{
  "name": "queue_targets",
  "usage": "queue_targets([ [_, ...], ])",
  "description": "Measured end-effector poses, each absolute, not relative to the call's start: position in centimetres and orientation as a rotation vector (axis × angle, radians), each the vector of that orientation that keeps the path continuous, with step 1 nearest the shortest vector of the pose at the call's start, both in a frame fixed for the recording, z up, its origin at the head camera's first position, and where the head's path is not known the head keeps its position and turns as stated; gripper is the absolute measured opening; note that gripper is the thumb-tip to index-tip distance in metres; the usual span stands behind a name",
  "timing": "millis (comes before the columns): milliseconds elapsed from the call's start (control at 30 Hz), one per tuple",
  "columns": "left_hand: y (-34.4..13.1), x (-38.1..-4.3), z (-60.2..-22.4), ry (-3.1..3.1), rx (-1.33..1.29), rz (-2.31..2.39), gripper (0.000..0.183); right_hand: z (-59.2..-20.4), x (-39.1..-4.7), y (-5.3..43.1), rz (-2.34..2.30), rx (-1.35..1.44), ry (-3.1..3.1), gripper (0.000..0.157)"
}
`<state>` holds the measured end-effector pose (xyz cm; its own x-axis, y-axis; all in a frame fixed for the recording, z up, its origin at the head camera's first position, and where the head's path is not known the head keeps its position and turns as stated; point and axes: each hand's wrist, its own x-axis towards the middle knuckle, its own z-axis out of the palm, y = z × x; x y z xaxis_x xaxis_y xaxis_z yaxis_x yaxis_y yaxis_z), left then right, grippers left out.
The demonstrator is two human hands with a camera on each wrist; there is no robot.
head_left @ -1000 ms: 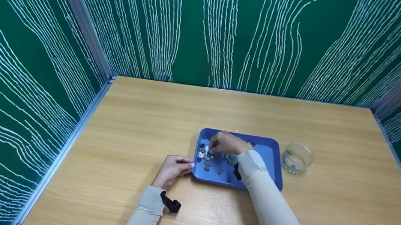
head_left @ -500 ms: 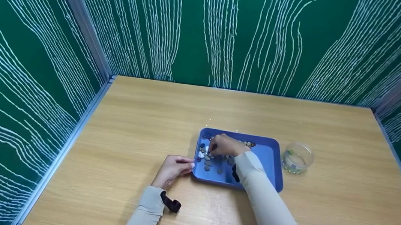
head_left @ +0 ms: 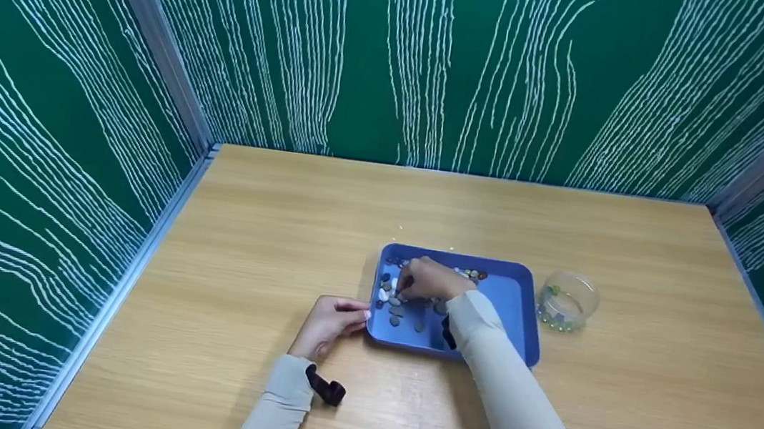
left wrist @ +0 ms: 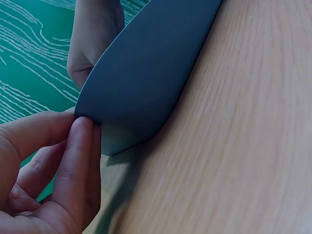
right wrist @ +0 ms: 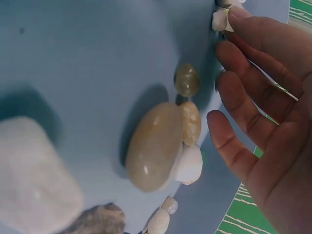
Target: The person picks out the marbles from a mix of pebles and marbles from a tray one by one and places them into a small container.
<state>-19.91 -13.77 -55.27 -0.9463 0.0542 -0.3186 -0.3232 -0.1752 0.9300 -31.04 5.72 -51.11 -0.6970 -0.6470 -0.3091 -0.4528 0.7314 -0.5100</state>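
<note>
Left grip point(head_left: 332, 322) pinches the tray point(head_left: 514, 301); stones point(right wrist: 155, 146) lie just under the right grip point(head_left: 432, 280), its hold on any I cannot tell. Smooth, hard, likely slippery, they suit pinching across the sides.

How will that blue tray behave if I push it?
The blue tray will probably feel stiff: it looks unbent where the left hand pinches it. It should slide rather than tip, being wide and shallow, though the rounded stones lying inside may shift.

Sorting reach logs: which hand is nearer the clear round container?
Right. The right hand is over the blue tray, left of the container; the left hand is farther off, at the tray's left edge.
</note>
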Motion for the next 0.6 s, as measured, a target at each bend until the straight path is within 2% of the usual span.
queue_targets([
  [600, -13.8, -19.9, -55.2, 1.851, -0.317, 2.192, 0.031, -50.5, -31.0, 6.8, -0.642, -0.899, 2.457, 0.011],
])
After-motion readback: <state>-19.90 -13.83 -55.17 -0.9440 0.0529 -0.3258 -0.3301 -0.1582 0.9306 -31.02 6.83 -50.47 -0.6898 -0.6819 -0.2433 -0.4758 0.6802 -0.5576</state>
